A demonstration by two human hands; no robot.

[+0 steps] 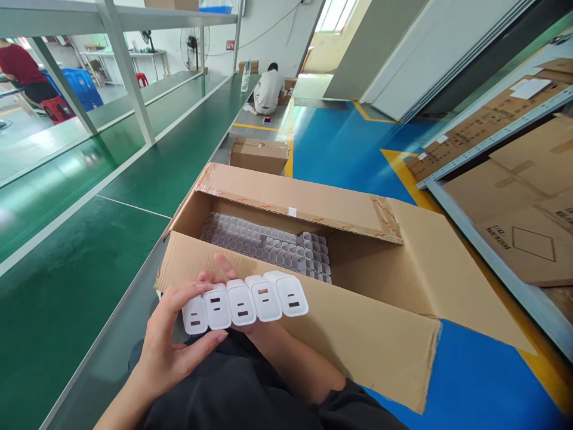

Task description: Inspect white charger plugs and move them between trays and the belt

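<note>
Spanning the left of the view, a green workbench (80, 251) is seen, with a person in red at its far end and a seated person in white further back on the floor. The left hand (172, 346) is closed lightly around the near end of a row of white chargers (245, 301); five are counted, side by side, ports upward. The right hand (233, 276) is largely hidden beneath the row, only fingertips showing, so its grip cannot be fully judged, though support from below is apparent. The row is held just above the near flap of one open carton (313, 334), in which a grid of further chargers (268, 248) is packed; their number cannot be counted. It is judged that the unsecured row could buckle and units drop if end pressure is eased. One smaller closed carton (258, 155) stands beyond.
</note>
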